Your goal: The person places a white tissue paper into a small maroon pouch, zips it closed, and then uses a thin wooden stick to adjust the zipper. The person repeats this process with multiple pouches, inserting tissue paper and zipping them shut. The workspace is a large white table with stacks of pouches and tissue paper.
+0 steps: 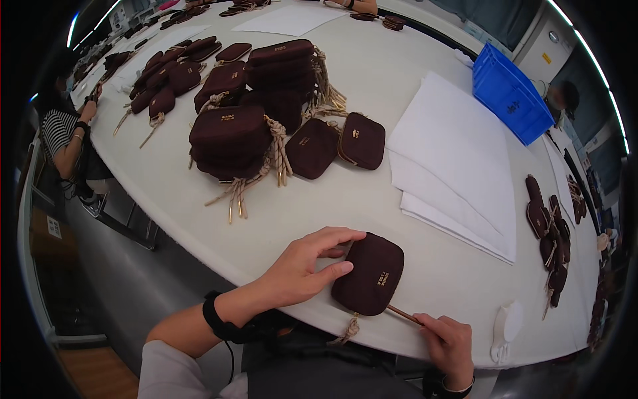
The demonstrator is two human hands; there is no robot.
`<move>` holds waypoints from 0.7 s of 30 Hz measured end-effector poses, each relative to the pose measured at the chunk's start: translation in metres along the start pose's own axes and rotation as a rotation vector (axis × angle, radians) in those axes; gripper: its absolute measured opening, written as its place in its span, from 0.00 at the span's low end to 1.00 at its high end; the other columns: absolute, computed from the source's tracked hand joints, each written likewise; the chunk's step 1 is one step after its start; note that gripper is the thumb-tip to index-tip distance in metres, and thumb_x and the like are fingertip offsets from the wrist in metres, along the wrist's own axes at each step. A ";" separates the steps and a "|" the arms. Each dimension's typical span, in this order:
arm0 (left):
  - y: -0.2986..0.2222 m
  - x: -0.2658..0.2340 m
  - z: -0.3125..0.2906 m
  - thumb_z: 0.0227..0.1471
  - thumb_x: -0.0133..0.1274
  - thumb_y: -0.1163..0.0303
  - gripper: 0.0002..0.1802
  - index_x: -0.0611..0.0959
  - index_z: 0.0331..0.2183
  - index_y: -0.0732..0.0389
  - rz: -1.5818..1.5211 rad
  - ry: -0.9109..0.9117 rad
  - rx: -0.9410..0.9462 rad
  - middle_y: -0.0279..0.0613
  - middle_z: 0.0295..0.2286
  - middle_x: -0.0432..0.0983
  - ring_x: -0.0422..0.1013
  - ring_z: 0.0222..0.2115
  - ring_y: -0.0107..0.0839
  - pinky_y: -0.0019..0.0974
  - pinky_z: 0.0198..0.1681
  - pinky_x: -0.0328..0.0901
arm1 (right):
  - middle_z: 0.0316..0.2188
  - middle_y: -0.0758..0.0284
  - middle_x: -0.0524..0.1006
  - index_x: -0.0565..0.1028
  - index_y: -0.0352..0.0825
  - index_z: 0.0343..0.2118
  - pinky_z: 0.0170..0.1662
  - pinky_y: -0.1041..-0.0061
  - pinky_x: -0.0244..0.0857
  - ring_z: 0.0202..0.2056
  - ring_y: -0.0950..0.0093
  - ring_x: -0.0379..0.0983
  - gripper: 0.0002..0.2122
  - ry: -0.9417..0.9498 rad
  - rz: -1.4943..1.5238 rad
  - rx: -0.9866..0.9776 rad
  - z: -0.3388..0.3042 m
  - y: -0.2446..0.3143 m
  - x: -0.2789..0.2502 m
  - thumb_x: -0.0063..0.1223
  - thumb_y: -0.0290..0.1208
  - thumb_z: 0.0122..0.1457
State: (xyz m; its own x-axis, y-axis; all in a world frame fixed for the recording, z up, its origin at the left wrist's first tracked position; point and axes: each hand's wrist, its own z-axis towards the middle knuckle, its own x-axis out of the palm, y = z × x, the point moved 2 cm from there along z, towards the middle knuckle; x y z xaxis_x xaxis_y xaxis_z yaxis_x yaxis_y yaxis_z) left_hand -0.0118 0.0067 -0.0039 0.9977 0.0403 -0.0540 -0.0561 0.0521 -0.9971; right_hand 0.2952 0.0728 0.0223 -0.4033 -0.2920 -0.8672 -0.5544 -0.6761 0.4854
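Note:
A small dark maroon zip pouch (371, 274) lies at the table's near edge, its knotted beige cord tassel (348, 330) hanging toward me. My left hand (307, 265) grips the pouch at its left side, thumb on the front face and fingers at the far edge. Between the fingers of my right hand (444, 340) is a thin brown stick (403, 315). Its far end meets the lower right edge of the pouch; whether it goes inside, I cannot tell. Farther off stand stacked maroon pouches (229, 143) with tassels, and a single pouch (362, 141) leans beside them.
White sheets (452, 166) lie right of the stacks, with a blue plastic crate (512, 93) behind them. More pouches (550, 233) sit at the right; another pile (163, 80) is at the far left. A white object (508, 330) rests near my right hand. A person (66, 139) sits at left.

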 end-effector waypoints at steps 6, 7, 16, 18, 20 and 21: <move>-0.007 0.018 -0.020 0.53 0.61 0.71 0.27 0.77 0.56 0.57 0.277 -0.049 0.073 0.50 0.60 0.64 0.62 0.61 0.45 0.41 0.62 0.61 | 0.15 0.69 0.70 0.83 0.43 0.43 0.19 0.75 0.57 0.14 0.73 0.65 0.16 0.015 0.067 -0.003 0.003 0.005 -0.001 0.62 0.22 0.51; -0.005 0.020 -0.023 0.53 0.61 0.72 0.27 0.77 0.56 0.57 0.269 -0.046 0.080 0.50 0.60 0.64 0.62 0.61 0.45 0.42 0.62 0.61 | 0.15 0.69 0.71 0.83 0.43 0.43 0.19 0.75 0.58 0.15 0.73 0.66 0.16 0.029 0.076 -0.004 0.003 0.004 0.000 0.62 0.21 0.51; -0.014 0.051 -0.026 0.54 0.58 0.59 0.39 0.65 0.62 0.66 0.721 0.180 0.453 0.57 0.63 0.57 0.52 0.66 0.51 0.51 0.67 0.49 | 0.16 0.66 0.74 0.84 0.38 0.40 0.22 0.77 0.59 0.16 0.73 0.68 0.12 0.066 0.335 0.126 0.006 0.004 0.002 0.60 0.20 0.51; -0.012 0.061 -0.026 0.54 0.56 0.51 0.42 0.66 0.62 0.65 0.767 0.194 0.469 0.58 0.63 0.57 0.53 0.65 0.51 0.49 0.67 0.50 | 0.16 0.65 0.74 0.84 0.38 0.39 0.22 0.76 0.59 0.16 0.73 0.68 0.12 0.087 0.357 0.108 0.012 0.008 0.004 0.61 0.20 0.51; -0.010 0.066 -0.027 0.55 0.54 0.50 0.41 0.66 0.61 0.66 0.871 0.198 0.496 0.58 0.62 0.59 0.55 0.65 0.49 0.47 0.67 0.51 | 0.16 0.65 0.74 0.84 0.38 0.39 0.22 0.76 0.58 0.16 0.73 0.67 0.13 0.114 0.356 0.096 0.014 0.008 0.008 0.61 0.20 0.50; -0.007 0.069 -0.029 0.56 0.52 0.51 0.39 0.67 0.61 0.66 0.911 0.183 0.512 0.58 0.61 0.60 0.56 0.64 0.48 0.47 0.67 0.51 | 0.16 0.65 0.74 0.84 0.38 0.39 0.22 0.76 0.58 0.16 0.73 0.67 0.13 0.130 0.344 0.093 0.014 0.006 0.009 0.61 0.20 0.50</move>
State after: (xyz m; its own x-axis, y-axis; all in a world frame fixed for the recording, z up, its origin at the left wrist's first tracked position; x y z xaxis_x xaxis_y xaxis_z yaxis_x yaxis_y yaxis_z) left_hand 0.0590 -0.0199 -0.0022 0.5589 0.1271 -0.8195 -0.7521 0.4939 -0.4363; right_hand 0.2784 0.0759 0.0192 -0.4846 -0.5789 -0.6558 -0.4692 -0.4607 0.7534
